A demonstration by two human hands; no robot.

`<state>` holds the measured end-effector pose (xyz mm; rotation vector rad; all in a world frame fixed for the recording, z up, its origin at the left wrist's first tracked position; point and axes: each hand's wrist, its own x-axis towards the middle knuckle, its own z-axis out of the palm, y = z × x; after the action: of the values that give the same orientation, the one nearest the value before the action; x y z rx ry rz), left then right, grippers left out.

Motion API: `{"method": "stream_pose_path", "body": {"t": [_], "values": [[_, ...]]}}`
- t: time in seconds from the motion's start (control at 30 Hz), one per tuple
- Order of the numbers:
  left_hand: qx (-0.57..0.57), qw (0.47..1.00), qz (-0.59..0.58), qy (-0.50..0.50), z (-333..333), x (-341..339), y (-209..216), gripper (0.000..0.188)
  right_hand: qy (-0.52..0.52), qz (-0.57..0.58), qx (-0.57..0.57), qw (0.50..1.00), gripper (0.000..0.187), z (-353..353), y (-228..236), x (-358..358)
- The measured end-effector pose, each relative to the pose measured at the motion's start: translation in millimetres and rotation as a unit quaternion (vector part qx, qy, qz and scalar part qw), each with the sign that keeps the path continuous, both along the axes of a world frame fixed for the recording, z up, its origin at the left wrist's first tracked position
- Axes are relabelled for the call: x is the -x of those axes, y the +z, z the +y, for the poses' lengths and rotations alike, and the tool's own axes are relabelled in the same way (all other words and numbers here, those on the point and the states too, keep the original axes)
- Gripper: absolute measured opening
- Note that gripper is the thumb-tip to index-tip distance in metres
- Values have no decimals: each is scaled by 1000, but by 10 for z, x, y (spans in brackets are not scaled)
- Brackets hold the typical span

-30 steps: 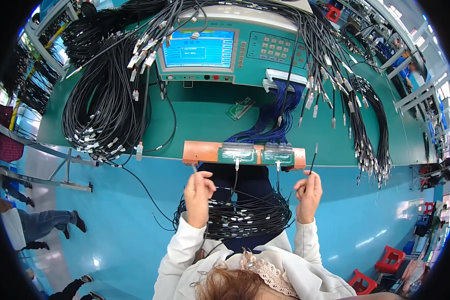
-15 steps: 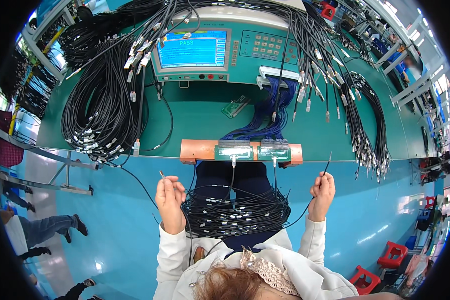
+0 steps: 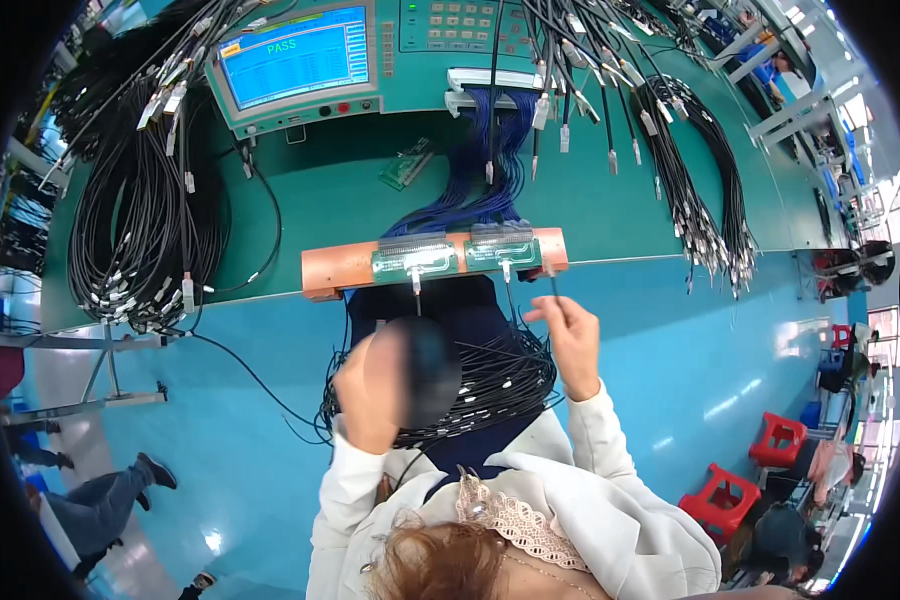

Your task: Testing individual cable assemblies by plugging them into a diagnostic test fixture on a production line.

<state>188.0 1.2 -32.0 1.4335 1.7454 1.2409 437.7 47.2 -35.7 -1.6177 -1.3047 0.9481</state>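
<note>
My right hand is closed on a black cable, whose end points up beside the right end of an orange block. Two green circuit boards sit on that block. White plugs with black cables stand in the boards' near edges. My left hand is raised over the left side of my lap; a blurred patch hides its fingers, so what it holds cannot be made out. A loose bundle of black cables with white connectors lies across my lap.
On the green table stands a tester with a lit blue screen. Blue wires run from it to the boards. Looped black cables hang at the left, more at the right. Red stools stand on the floor.
Both hands have come inward: the right, with its cable, left and up toward the orange block, the left over my lap. The whole view has shifted, so the table sits further up and left.
</note>
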Motion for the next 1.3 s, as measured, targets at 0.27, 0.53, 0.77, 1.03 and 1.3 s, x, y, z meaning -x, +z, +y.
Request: {"method": "stream_pose_path", "body": {"t": [0.27, 0.53, 0.77, 1.03, 1.3], "values": [[-28, 998, 54, -9, 118, -516, -254, 17, 21, 81, 36, 996, 22, -44, -67, 180], [-20, 981, 189, -44, -543, 196, -313, 16, -91, -185, -111, 972, 23, -496, -557, -948], [32, 924, 152, 349, -1057, 1882, -92, 35, -317, 43, -94, 943, 28, -640, -244, -1508], [71, 966, -249, 6, -64, 399, 314, 27, 4, 246, 34, 969, 20, -171, 325, -44], [164, 864, -464, -106, 321, -437, -168, 26, 28, 335, 125, 933, 23, 16, -7, 321]]}}
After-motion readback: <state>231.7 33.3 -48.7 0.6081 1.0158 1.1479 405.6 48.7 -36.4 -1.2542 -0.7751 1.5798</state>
